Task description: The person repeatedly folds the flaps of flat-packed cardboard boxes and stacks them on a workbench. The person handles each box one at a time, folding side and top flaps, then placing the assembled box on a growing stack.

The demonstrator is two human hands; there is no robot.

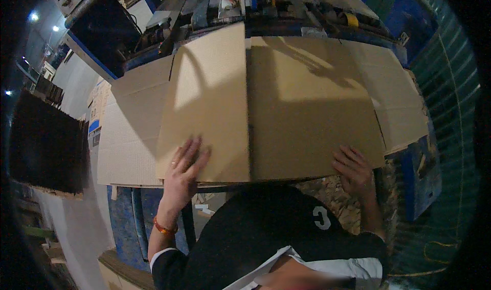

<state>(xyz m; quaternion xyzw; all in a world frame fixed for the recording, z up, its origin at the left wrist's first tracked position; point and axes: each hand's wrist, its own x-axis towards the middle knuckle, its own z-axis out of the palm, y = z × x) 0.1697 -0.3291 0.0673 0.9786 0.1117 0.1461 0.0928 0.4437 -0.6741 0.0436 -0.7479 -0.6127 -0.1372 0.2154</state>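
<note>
Two brown cardboard panels lie side by side in front of me, the left panel [220,116] and the right panel [307,131], meeting along a dark line in the middle. My left hand [185,163] rests on the near left part of the left panel, fingers stretched out. At the near right corner of the right panel, my right hand [354,168] lies with its fingers extended over the edge; its thumb is partly hidden. Paler cardboard shows beyond them, a left flap [130,131] and a right flap [401,103].
A machine with rollers [204,11] and blue framing stands along the far side. To the left, a dark stack of board [48,142] stands on the floor. More stacked cardboard [123,272] sits at lower left. Scraps [327,200] lie below the near edge; green corrugated sheeting [455,136] rises at right.
</note>
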